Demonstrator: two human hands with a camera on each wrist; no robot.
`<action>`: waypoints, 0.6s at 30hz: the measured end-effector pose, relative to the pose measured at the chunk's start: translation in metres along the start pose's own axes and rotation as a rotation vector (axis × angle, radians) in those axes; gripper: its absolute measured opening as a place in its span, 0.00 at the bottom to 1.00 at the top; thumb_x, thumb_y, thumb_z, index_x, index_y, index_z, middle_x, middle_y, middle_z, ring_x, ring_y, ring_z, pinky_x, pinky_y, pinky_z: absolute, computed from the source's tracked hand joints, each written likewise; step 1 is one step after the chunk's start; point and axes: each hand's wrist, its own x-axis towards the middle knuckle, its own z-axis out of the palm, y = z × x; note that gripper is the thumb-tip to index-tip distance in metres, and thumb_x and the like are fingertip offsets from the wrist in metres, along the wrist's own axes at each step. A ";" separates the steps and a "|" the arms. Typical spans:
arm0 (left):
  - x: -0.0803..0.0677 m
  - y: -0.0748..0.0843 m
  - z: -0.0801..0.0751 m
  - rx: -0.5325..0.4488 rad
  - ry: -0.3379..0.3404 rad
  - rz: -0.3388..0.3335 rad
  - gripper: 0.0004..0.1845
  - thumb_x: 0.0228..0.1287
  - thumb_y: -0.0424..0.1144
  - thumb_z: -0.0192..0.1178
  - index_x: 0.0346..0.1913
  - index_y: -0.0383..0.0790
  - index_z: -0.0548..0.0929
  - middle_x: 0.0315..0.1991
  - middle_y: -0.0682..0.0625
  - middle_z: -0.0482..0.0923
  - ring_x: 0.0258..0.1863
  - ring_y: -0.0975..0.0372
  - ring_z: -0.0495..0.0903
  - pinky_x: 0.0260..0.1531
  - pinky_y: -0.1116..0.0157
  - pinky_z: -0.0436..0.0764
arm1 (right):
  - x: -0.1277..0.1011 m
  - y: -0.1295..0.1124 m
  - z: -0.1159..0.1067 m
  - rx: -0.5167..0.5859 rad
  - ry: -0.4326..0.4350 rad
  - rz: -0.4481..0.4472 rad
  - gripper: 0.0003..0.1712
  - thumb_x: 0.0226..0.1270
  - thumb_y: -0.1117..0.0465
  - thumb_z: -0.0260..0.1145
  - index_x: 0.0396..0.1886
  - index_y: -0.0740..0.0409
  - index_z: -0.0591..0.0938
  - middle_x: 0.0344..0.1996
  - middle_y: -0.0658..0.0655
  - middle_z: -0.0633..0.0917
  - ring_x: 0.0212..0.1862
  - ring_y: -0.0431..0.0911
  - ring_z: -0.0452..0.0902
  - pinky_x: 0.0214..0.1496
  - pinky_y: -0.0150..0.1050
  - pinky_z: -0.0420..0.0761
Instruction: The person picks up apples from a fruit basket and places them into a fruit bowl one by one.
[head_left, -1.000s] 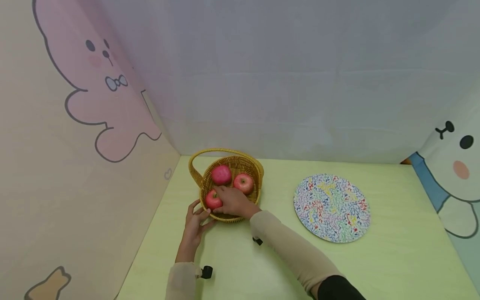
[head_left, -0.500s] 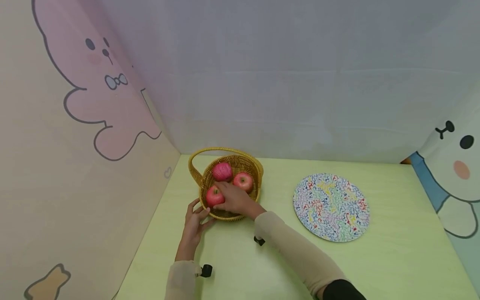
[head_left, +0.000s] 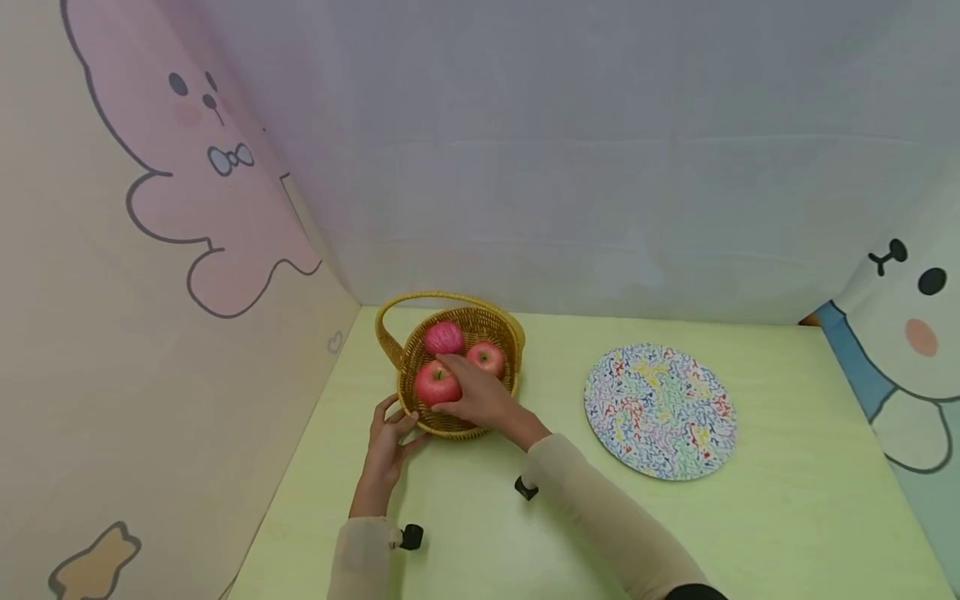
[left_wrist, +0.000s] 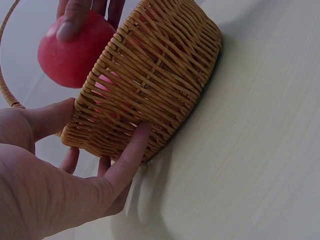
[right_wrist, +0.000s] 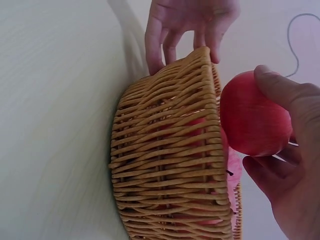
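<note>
A yellow-brown wicker basket (head_left: 480, 321) with a tall loop handle stands at the back left of the table. My right hand (head_left: 483, 398) grips a red apple (head_left: 437, 385) between thumb and fingers; in the right wrist view the apple (right_wrist: 255, 115) is raised above the basket's rim. Still inside lie a darker pink apple (head_left: 444, 337) and a paler red apple (head_left: 486, 358). My left hand (head_left: 384, 450) holds the basket's near left side. The left wrist view shows its thumb at the rim and its fingers spread against the woven wall (left_wrist: 150, 75).
To the right of the basket, a round board (head_left: 660, 412) with multicoloured squiggles lies flat on the pale green table (head_left: 810, 467). A cloth wall (head_left: 600, 208) rises behind the table, and printed cartoon panels stand at left and right.
My right hand has lifted the apple up from the basket's near left part and shifted slightly right. The left hand has stayed on the basket's side.
</note>
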 end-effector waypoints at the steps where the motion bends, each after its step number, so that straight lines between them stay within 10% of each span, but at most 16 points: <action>1: 0.000 0.000 0.000 0.000 -0.002 0.001 0.36 0.77 0.32 0.58 0.81 0.47 0.54 0.76 0.35 0.62 0.67 0.49 0.76 0.67 0.41 0.78 | -0.003 -0.001 -0.002 0.021 0.015 -0.006 0.50 0.65 0.46 0.77 0.81 0.52 0.64 0.75 0.54 0.74 0.74 0.51 0.73 0.73 0.53 0.78; 18: 0.004 -0.002 0.000 -0.015 0.015 0.003 0.35 0.78 0.29 0.56 0.80 0.46 0.55 0.76 0.33 0.63 0.72 0.44 0.70 0.67 0.39 0.78 | -0.058 -0.006 -0.041 0.179 0.169 -0.021 0.51 0.60 0.52 0.82 0.79 0.52 0.67 0.74 0.57 0.74 0.70 0.55 0.76 0.66 0.55 0.84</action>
